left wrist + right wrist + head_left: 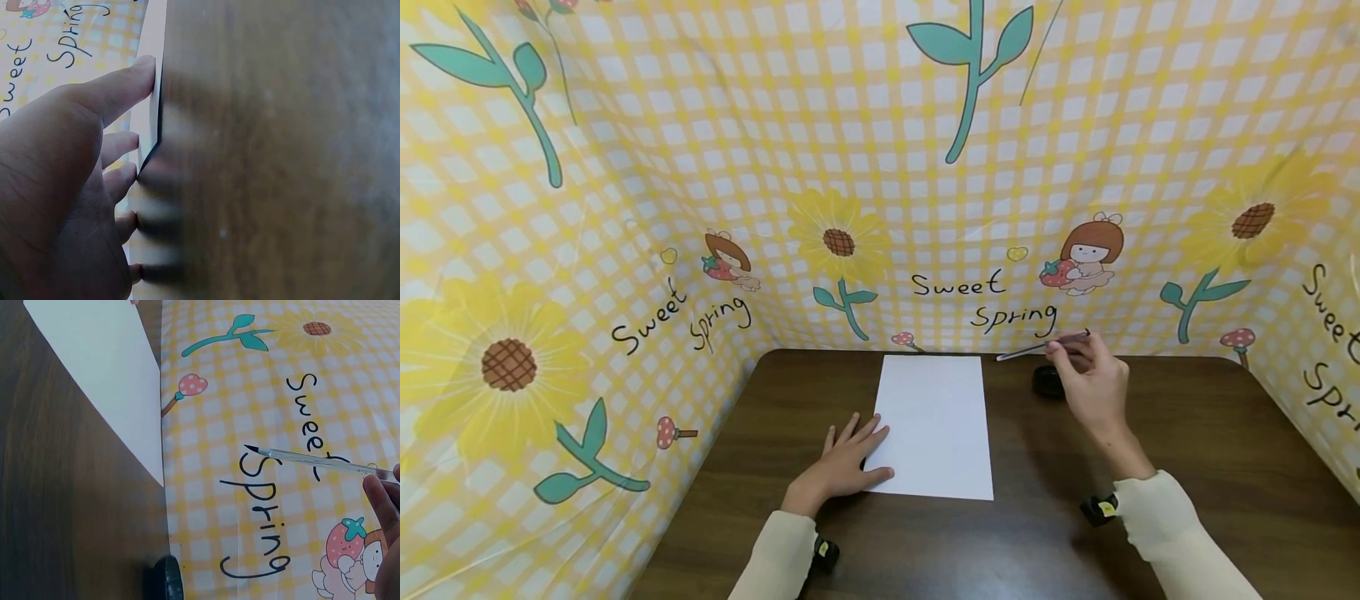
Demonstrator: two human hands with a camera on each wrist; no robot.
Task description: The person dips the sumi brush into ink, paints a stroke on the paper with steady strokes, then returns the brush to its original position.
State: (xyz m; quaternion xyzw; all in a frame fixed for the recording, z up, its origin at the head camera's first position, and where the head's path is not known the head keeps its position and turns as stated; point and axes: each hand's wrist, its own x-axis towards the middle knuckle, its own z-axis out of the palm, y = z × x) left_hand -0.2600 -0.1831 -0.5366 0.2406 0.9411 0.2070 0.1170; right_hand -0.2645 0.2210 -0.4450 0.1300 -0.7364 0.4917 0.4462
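Observation:
A blank white sheet of paper point(931, 425) lies upright on the brown table. My left hand point(842, 462) rests at its lower left edge, fingers spread, with the thumb and some fingertips on the sheet. In the left wrist view the thumb point(125, 90) lies along the paper's edge point(150, 119). Over the table's far right part, my right hand point(1092, 387) pinches a slim paintbrush point(312, 459) between thumb and fingers. The brush has a clear handle and a dark pointed tip, and is held slantwise off the table.
A small round black object point(1047, 382) sits on the table point(940, 546) beneath the right hand, to the right of the paper. A yellow checked cloth point(880, 167) with flowers and lettering hangs behind the table and along both sides.

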